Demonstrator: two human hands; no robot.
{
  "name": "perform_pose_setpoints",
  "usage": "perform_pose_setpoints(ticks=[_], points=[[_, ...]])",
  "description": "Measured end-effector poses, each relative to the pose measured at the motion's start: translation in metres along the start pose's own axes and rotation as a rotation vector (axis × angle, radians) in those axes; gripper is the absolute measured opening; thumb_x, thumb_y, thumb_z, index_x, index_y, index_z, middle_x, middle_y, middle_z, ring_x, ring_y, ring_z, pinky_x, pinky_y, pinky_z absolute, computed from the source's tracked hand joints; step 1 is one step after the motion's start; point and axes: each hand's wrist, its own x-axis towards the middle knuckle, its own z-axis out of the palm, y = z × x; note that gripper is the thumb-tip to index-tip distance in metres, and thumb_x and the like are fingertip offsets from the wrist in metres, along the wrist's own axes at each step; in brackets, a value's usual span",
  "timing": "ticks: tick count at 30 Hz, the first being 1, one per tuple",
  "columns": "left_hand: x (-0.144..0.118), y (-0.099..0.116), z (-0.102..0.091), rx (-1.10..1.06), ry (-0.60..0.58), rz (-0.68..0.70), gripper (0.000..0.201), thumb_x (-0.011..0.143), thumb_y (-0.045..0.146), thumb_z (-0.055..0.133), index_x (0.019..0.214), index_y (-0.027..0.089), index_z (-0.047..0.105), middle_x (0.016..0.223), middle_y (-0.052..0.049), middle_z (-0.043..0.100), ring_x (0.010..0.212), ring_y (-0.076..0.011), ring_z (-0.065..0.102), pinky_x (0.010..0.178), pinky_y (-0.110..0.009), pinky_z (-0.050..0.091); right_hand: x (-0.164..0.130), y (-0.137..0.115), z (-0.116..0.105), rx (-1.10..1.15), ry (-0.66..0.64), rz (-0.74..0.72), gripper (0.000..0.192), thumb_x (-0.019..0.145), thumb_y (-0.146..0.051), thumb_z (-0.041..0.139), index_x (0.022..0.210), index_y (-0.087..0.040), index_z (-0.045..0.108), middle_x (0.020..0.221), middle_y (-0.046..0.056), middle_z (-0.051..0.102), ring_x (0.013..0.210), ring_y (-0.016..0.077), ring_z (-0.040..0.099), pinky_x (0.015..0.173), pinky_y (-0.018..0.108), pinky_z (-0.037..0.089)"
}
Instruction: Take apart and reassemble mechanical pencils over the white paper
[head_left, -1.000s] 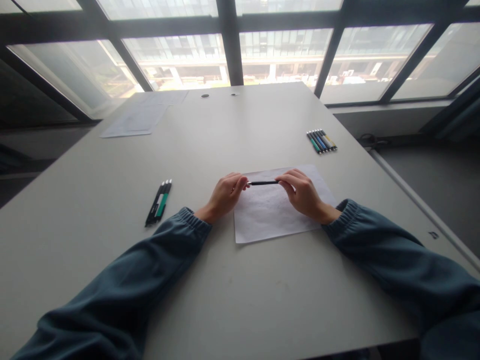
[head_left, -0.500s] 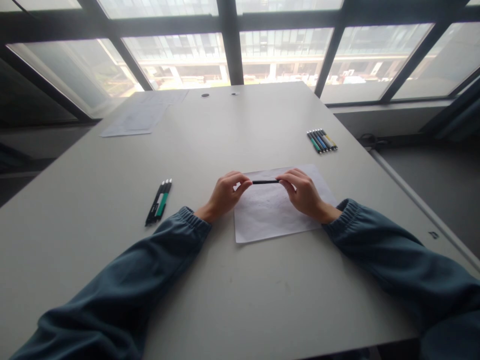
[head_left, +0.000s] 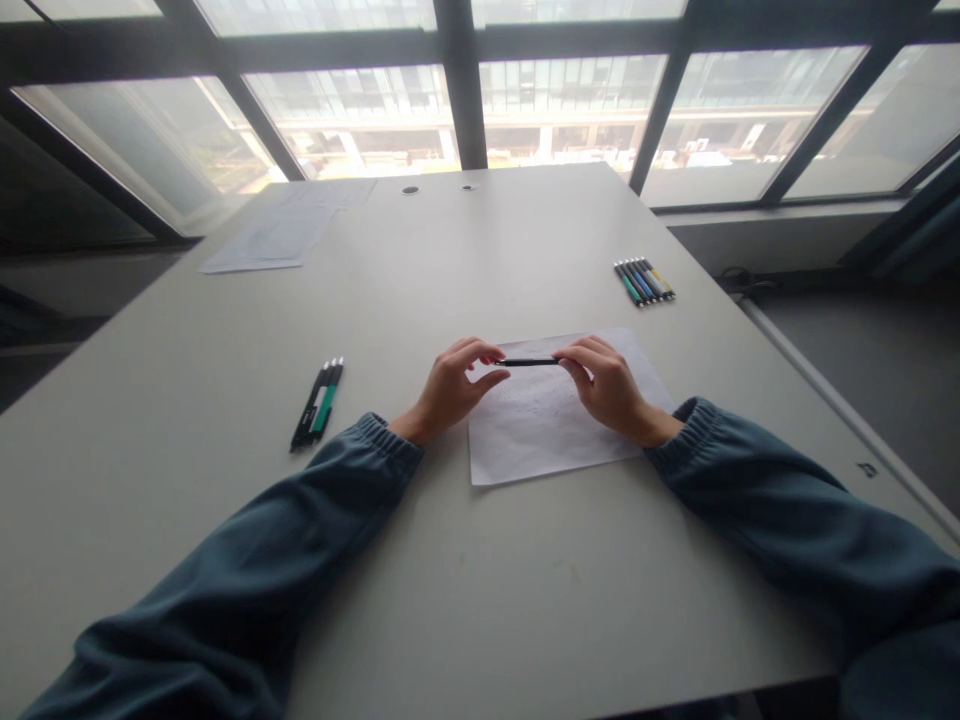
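Both my hands hold a thin black pen (head_left: 531, 362) level above a white sheet of paper (head_left: 536, 440) on the grey table (head_left: 465, 560). My right hand (head_left: 606, 385) pinches the pen's right end between thumb and fingers. My left hand (head_left: 452, 385) meets the pen's left end with its fingertips, thumb slightly apart below. The pen's two ends are hidden by the fingers.
A few dark pens, one green-banded (head_left: 318, 403), lie to the left. Several coloured pens (head_left: 643, 281) lie side by side at the far right. More paper sheets (head_left: 277, 235) rest at the far left corner. Windows (head_left: 480, 90) run behind the table; its right edge drops to the floor.
My left fingers have loosened a little around the pen's left end, the thumb dropping below it. The pen and my right hand have stayed in place.
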Motion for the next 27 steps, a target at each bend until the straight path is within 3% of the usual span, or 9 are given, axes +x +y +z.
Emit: perform_pose_setpoints(ticks=[3, 7, 9, 19, 23, 27], points=[[0.0001, 0.0006, -0.0013, 0.011, -0.061, -0.034, 0.029, 0.089, 0.045, 0.072, 0.103, 0.02, 0.07, 0.094, -0.005, 0.07, 0.087, -0.0173, 0.065, 0.072, -0.028, 0.048, 0.0004, -0.0009, -0.0004, 0.001, 0.002, 0.0, 0.022, 0.103, -0.027, 0.05, 0.102, -0.023, 0.072, 0.094, 0.008, 0.072, 0.091, 0.0247, 0.064, 0.084, 0.042, 0.051], [-0.0004, 0.002, -0.0031, 0.025, -0.104, -0.072, 0.041, 0.101, 0.049, 0.052, 0.082, 0.017, 0.069, 0.078, -0.003, 0.065, 0.073, -0.0152, 0.059, 0.068, -0.028, 0.045, 0.0006, -0.0015, -0.0006, 0.004, -0.003, -0.017, 0.022, 0.102, -0.027, 0.051, 0.102, -0.022, 0.072, 0.093, 0.008, 0.072, 0.09, 0.0245, 0.064, 0.084, 0.041, 0.051], [-0.0006, 0.0025, -0.0035, 0.023, -0.111, -0.062, 0.045, 0.101, 0.049, 0.051, 0.076, 0.017, 0.068, 0.074, -0.003, 0.064, 0.07, -0.0148, 0.058, 0.068, -0.028, 0.044, 0.0006, -0.0015, -0.0007, 0.005, -0.007, -0.021, 0.022, 0.102, -0.027, 0.05, 0.102, -0.022, 0.072, 0.093, 0.008, 0.072, 0.09, 0.0245, 0.064, 0.084, 0.041, 0.051], [-0.0002, 0.0014, -0.0021, -0.031, 0.053, 0.12, 0.027, 0.094, 0.041, 0.067, 0.082, 0.019, 0.076, 0.076, -0.006, 0.072, 0.074, -0.0178, 0.061, 0.069, -0.032, 0.049, 0.0013, -0.0038, -0.0028, 0.004, 0.022, 0.004, 0.023, 0.102, -0.027, 0.053, 0.119, -0.022, 0.067, 0.08, 0.002, 0.076, 0.082, 0.0214, 0.07, 0.091, 0.041, 0.048], [-0.0002, 0.0014, -0.0026, -0.01, 0.071, 0.156, 0.025, 0.094, 0.039, 0.068, 0.083, 0.018, 0.076, 0.076, -0.006, 0.072, 0.073, -0.0175, 0.06, 0.068, -0.032, 0.05, 0.0025, -0.008, -0.005, 0.027, 0.037, 0.059, 0.02, 0.101, -0.029, 0.055, 0.11, -0.022, 0.071, 0.072, 0.0, 0.075, 0.077, 0.0209, 0.071, 0.089, 0.04, 0.05], [-0.0015, 0.0001, -0.0006, -0.012, 0.062, 0.163, 0.023, 0.095, 0.037, 0.067, 0.084, 0.019, 0.076, 0.077, -0.006, 0.073, 0.074, -0.0174, 0.062, 0.07, -0.032, 0.051, 0.0042, -0.0098, -0.0072, 0.175, 0.074, 0.202, 0.02, 0.096, -0.037, 0.064, 0.088, -0.022, 0.074, 0.07, 0.002, 0.073, 0.074, 0.021, 0.069, 0.079, 0.037, 0.051]])
